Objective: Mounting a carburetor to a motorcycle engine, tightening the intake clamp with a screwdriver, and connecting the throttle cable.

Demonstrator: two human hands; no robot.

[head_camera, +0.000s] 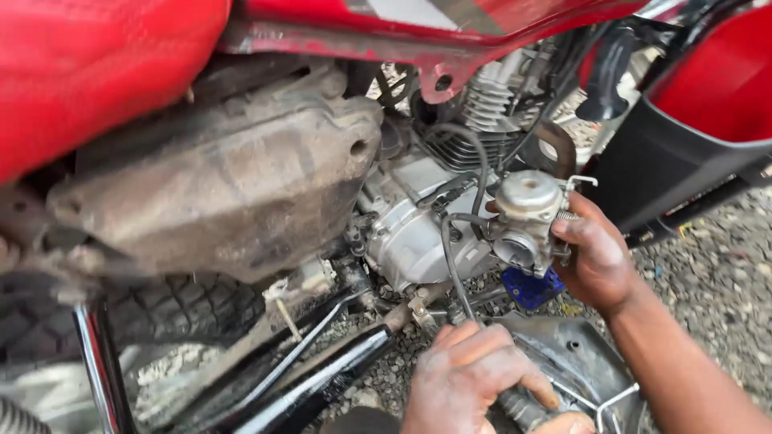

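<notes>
1. risk: the round-topped grey metal carburettor (527, 219), right of frame centre, hangs off the engine on thin black hoses (454, 241); a slip of the greasy grip could drop it onto the gravel (716, 273) and strain or kink a hose.
2. right hand (597, 255): fingers curled narrow round the carburettor's right side, holding it up.
3. left hand (474, 378), bottom centre: closed round a dark ribbed cable end (521, 408).
4. red fuel tank (96, 72) fills upper left.
</notes>
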